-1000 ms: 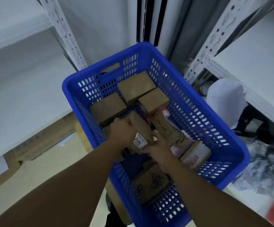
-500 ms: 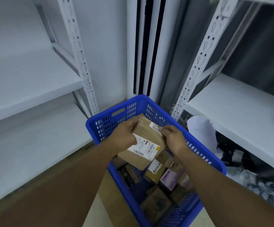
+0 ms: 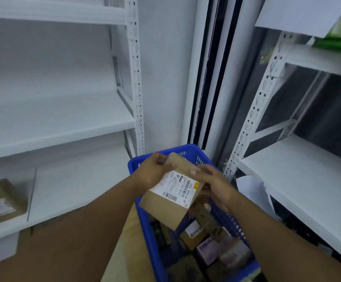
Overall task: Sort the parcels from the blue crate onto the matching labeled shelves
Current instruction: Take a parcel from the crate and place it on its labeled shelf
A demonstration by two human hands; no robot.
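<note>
A brown cardboard parcel with a white shipping label hangs above the blue crate, label side up. My left hand grips its far left corner. My right hand holds its right edge, fingers curled over the top. Several more parcels lie in the crate below, partly hidden by the lifted one and my arms. White metal shelves stand on the left and on the right.
Two brown parcels sit on the lower left shelf near the frame edge. A green object lies on the upper right shelf. White bags and clutter lie on the floor under the right shelving. Shelf uprights flank the crate.
Both hands have lifted the labelled parcel out of the crate and turned it so the label faces up. My view has tilted upward, showing more of the shelves.
</note>
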